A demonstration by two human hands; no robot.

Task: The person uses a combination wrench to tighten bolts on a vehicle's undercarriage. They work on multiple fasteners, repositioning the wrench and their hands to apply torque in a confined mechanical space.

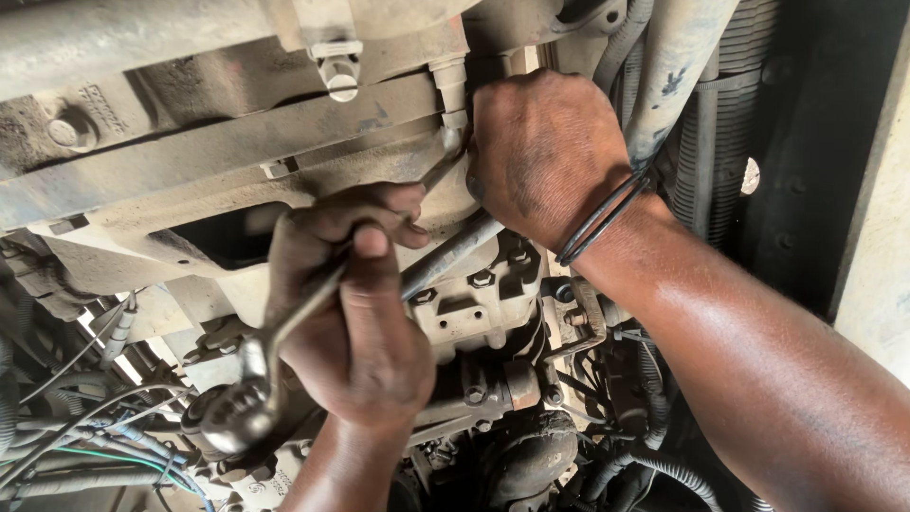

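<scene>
Nearest to cam: left hand (355, 313), low centre, fist wrapped tight round a steel wrench (284, 332). Wrench runs diagonally, its ring end (235, 417) sticking out below-left of the fist, shaft passing up-right through the fingers toward the right hand. Thumb lies along the shaft, pointing up. Right hand (540, 152) is further up, centre-right, back of hand to cam, fingers curled in and pressed vs a dusty metal housing (237, 142); what they grip is hidden, so can't tell if it holds the wrench tip or sth else. A 2nd bar (455, 251), grey, runs from under the right palm down-left to just beside the left hand's knuckles; both bars look near-parallel, touching or not – can't tell. Black bands (599, 218) sit round the right wrist. Bolt w/ washer (341, 81) hangs from the housing, top centre, left of the right hand. Cast block (483, 294) w/ several hex bolts sits between the 2 forearms. Wire bundle (104, 446), grey, blue and green, far left bottom. Ribbed hose (664, 469) curls at bottom right; grey pipe (678, 66) runs up behind the right hand.
</scene>
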